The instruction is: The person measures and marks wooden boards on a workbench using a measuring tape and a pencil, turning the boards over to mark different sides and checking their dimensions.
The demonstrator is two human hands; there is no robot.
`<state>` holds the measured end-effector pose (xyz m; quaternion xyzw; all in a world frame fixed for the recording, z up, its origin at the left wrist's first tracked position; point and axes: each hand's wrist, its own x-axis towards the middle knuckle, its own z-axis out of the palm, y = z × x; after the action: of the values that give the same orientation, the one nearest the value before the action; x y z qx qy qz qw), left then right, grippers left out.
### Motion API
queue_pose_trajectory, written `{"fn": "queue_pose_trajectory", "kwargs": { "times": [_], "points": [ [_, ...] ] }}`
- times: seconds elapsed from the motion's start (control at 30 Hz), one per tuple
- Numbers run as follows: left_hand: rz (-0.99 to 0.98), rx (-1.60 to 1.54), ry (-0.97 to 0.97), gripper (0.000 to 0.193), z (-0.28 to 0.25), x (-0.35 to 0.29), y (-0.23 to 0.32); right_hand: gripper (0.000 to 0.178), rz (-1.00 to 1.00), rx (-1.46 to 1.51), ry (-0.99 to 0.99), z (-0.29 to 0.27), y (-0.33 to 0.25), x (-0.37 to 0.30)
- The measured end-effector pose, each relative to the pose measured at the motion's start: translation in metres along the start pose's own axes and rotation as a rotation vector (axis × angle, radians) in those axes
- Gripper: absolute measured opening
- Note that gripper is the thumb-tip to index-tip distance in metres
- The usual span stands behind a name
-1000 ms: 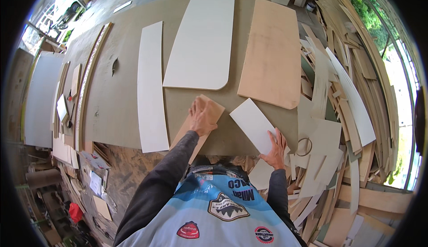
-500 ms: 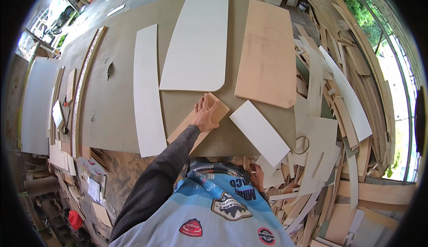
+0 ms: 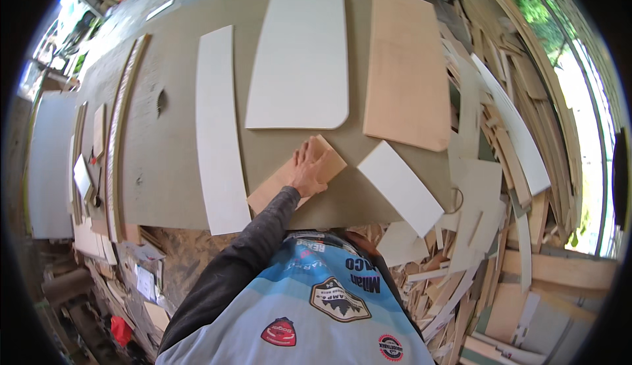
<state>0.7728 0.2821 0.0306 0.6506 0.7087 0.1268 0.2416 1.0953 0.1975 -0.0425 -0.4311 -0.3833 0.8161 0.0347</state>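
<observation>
A short bare wooden board lies slanted near the front edge of the worktable. Across its width spans my left hand, fingertips at the far edge and thumb at the near one. Only a sliver of my right hand shows at my waist, beside the shirt; its fingers are hidden. Just beyond the short board lies a large white panel with a rounded corner. A long, narrow white strip rests to its left. On the right are a small white rectangular board and a large bare wooden panel.
Wood offcuts are heaped along the table's right side, with long planks behind them. A long edged strip crosses the table's left part. Small boards lie beyond it. A red object sits at lower left.
The whole view has shifted a little. The short wooden board has turned slightly under my left hand and edged toward me. My right hand has drawn in behind the shirt.
</observation>
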Motion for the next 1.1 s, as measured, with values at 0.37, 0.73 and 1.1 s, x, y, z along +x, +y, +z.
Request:
{"fn": "queue_pose_trajectory", "kwargs": {
  "times": [0.37, 0.73, 1.1],
  "points": [
    [-0.023, -0.005, -0.007, 0.107, -0.034, -0.039, -0.035, 0.046, 0.123, -0.273, 0.198, -0.054, 0.046, -0.001],
    [-0.409, 0.020, 0.385, 0.074, -0.026, -0.092, -0.091, 0.042, 0.113, -0.693, 0.064, -0.069, -0.014, 0.038],
    [-0.971, -0.266, 1.418, 0.025, -0.170, -0.295, -0.396, 0.038, 0.042, -0.970, 0.138, 0.032, -0.036, 0.118]
  ]
}}
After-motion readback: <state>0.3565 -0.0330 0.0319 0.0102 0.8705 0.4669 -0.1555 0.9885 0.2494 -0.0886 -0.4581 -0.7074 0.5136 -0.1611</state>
